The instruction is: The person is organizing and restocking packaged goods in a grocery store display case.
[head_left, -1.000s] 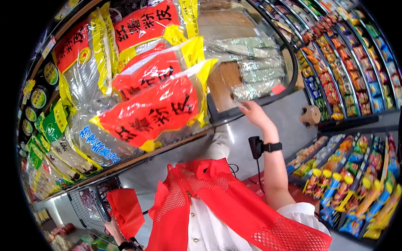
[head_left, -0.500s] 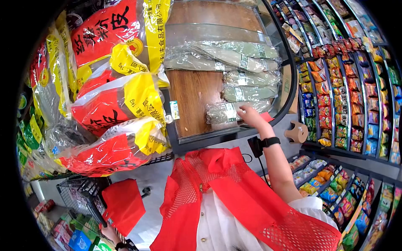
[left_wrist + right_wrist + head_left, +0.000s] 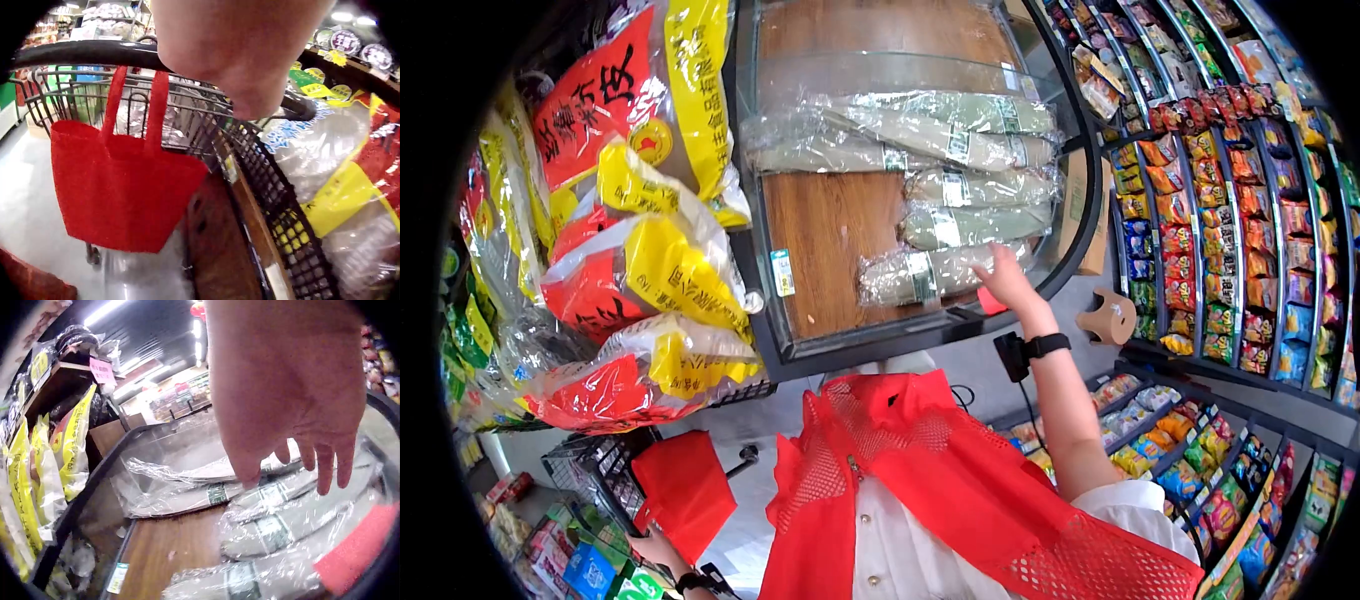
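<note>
At the lower left of the head view, the left hand (image 3: 656,548) grips the dark handle (image 3: 81,55) of a wire shopping cart; in the left wrist view this hand (image 3: 231,62) lies over the bar. A red bag (image 3: 125,187) hangs from it. The right hand (image 3: 1008,280), fingers extended and spread, is above the right end of the nearest clear-wrapped pale green packet (image 3: 890,277). The right wrist view shows the hand (image 3: 297,394) holding nothing over several such packets (image 3: 272,534); whether it touches one cannot be told.
A dark-rimmed display case (image 3: 870,345) with a wooden base holds the packets. Large red-and-yellow bags (image 3: 685,270) are piled at left. Snack shelves (image 3: 1250,240) stand at right, with a brown stool-like object (image 3: 1106,317) near them. A red card (image 3: 356,550) lies by the front packet.
The display case and the piled bags have shifted left in the head view. The right hand has come from the case's front edge to over the nearest packet. The left hand keeps to the cart.
</note>
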Tool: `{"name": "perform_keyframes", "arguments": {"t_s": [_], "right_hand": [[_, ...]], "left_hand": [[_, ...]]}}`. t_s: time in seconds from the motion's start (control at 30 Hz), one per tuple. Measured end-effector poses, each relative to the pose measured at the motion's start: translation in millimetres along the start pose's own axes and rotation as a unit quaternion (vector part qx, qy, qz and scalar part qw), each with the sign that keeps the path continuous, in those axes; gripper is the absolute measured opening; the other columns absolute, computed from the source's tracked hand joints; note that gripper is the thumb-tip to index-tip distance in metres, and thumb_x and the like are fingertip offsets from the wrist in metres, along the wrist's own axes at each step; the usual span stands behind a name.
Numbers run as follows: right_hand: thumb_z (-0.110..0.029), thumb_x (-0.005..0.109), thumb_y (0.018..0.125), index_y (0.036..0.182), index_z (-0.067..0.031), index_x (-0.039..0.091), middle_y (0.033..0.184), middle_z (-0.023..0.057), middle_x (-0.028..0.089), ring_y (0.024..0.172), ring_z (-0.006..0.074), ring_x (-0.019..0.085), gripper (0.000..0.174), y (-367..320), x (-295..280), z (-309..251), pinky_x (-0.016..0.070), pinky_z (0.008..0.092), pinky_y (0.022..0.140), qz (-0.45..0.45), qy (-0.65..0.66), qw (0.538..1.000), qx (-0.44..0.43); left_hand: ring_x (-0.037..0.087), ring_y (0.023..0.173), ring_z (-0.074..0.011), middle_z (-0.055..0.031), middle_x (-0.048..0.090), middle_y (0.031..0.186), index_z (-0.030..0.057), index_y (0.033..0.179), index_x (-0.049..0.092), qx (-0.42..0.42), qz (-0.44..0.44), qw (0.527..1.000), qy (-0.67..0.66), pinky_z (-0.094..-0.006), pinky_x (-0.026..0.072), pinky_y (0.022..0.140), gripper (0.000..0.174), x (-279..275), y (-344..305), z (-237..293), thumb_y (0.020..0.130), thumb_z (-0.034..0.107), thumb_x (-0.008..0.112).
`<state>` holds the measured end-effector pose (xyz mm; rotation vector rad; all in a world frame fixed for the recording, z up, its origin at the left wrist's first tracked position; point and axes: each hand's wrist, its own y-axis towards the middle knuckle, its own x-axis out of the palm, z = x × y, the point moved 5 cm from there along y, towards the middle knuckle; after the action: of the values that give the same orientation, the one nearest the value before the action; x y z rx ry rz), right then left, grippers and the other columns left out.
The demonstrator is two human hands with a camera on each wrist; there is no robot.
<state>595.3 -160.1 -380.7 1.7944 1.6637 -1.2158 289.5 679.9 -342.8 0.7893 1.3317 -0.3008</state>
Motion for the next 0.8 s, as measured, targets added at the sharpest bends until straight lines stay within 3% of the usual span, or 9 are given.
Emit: {"name": "perform_keyframes", "arguments": {"t_s": [0.07,0.1,0.17,0.23,0.37,0.47,0.53,0.63,0.8], "right_hand": [[-0.026,0.065,0.073,0.122,0.0030,0.035,0.123,0.0250,0.038,0.114,0.0387,0.038,0.064,36,-37,9,0.0322,0.0431,0.096,0.082,-0.091,0.992,-0.036],[-0.026,0.065,0.073,0.122,0.0030,0.035,0.123,0.0250,0.038,0.114,0.0387,0.038,0.064,59,-50,11,0.0322,0.0431,0.096,0.084,-0.088,0.992,-0.043],[-0.028,0.067,0.070,0.122,-0.0011,0.037,0.125,0.0181,0.039,0.117,0.0346,0.036,0.066,106,-86,-7,0.0284,0.0476,0.098,0.161,-0.185,0.966,-0.089],[-0.029,0.068,0.069,0.125,-0.0033,0.035,0.126,0.0156,0.039,0.118,0.0336,0.035,0.070,170,-85,-7,0.0270,0.0488,0.098,0.153,-0.223,0.954,-0.127],[-0.032,0.071,0.064,0.132,-0.0077,0.027,0.128,0.0127,0.036,0.118,0.0327,0.035,0.084,242,-56,-2,0.0263,0.0500,0.098,0.070,-0.315,0.935,-0.148],[-0.031,0.071,0.063,0.134,-0.0100,0.021,0.129,0.0136,0.035,0.118,0.0336,0.034,0.090,269,-35,20,0.0282,0.0502,0.096,-0.036,-0.271,0.954,-0.120],[-0.026,0.070,0.064,0.131,-0.0091,0.027,0.122,0.0156,0.040,0.114,0.0336,0.039,0.081,274,-27,39,0.0319,0.0483,0.093,-0.026,-0.231,0.963,-0.139],[-0.015,0.065,0.064,0.123,-0.0059,0.038,0.106,0.0180,0.049,0.100,0.0340,0.048,0.065,260,-63,44,0.0389,0.0416,0.087,0.069,-0.020,0.983,-0.168],[-0.007,0.063,0.066,0.127,-0.0056,0.034,0.112,0.0185,0.043,0.105,0.0319,0.045,0.067,206,-111,79,0.0373,0.0386,0.090,0.088,0.171,0.969,-0.152]], "left_hand": [[0.045,0.107,-0.0372,-0.0249,0.045,0.119,-0.0090,0.119,0.038,0.092,0.096,0.991,0.027,-0.0419,0.0358,0.090,0.062,-16,-16,38,0.076,0.029,0.063],[0.041,0.112,-0.0363,-0.0240,0.041,0.123,-0.0090,0.123,0.033,0.068,0.065,0.995,-0.030,-0.0394,0.0315,0.096,0.067,-21,-28,53,0.075,0.024,0.066],[0.037,0.118,-0.0330,-0.0207,0.039,0.126,-0.0060,0.126,0.031,0.124,0.048,0.984,-0.118,-0.0375,0.0268,0.100,0.061,-43,-59,130,0.073,0.002,0.061],[0.035,0.120,-0.0317,-0.0181,0.036,0.129,-0.0033,0.127,0.031,0.168,-0.005,0.967,-0.189,-0.0390,0.0248,0.101,0.062,-79,-100,220,0.070,-0.009,0.053],[0.033,0.121,-0.0352,-0.0197,0.038,0.127,-0.0025,0.123,0.036,0.303,-0.097,0.933,-0.165,-0.0435,0.0220,0.102,0.052,-141,-187,400,0.073,-0.003,0.049],[0.033,0.121,-0.0367,-0.0182,0.042,0.124,-0.0012,0.114,0.044,0.362,-0.153,0.900,-0.186,-0.0460,0.0224,0.101,0.044,-154,-233,489,0.071,-0.002,0.049],[0.035,0.119,-0.0369,-0.0175,0.043,0.123,0.0011,0.111,0.046,0.400,-0.171,0.875,-0.214,-0.0461,0.0230,0.101,0.042,-152,-253,535,0.070,-0.003,0.050],[0.036,0.119,-0.0348,-0.0158,0.043,0.123,0.0034,0.112,0.046,0.423,-0.206,0.847,-0.248,-0.0461,0.0240,0.101,0.044,-135,-256,625,0.069,-0.002,0.053],[0.038,0.117,-0.0289,-0.0133,0.042,0.123,0.0061,0.118,0.043,0.577,-0.154,0.768,-0.233,-0.0450,0.0277,0.100,0.051,-61,-245,794,0.068,0.002,0.054]]}}
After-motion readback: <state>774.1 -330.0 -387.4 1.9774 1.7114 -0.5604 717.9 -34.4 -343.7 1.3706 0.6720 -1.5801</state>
